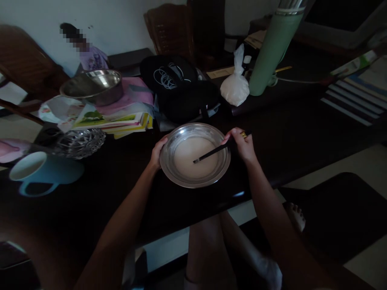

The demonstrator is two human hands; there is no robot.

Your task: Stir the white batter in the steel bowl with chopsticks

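Note:
A round metal bowl [171,167] with a wide rim stands on the dark table, holding a cloudy, off-white liquid [189,151]. My left hand [157,153] grips the bowl by its left side. In my right hand [242,146], at the bowl's right rim, is a pair of dark chopsticks [214,151], held slantwise. Their pale tips reach into the middle of the liquid. A gold-coloured ring shows on one finger of that hand.
Behind the bowl lie a black case [187,98] with a white cable and books [121,123] under a second metal bowl [93,86]. Left are a glass dish [80,143] and blue mug [51,171]. A powder bag [235,89] and green thermos [270,52] stand right. Another person [92,58] is beyond.

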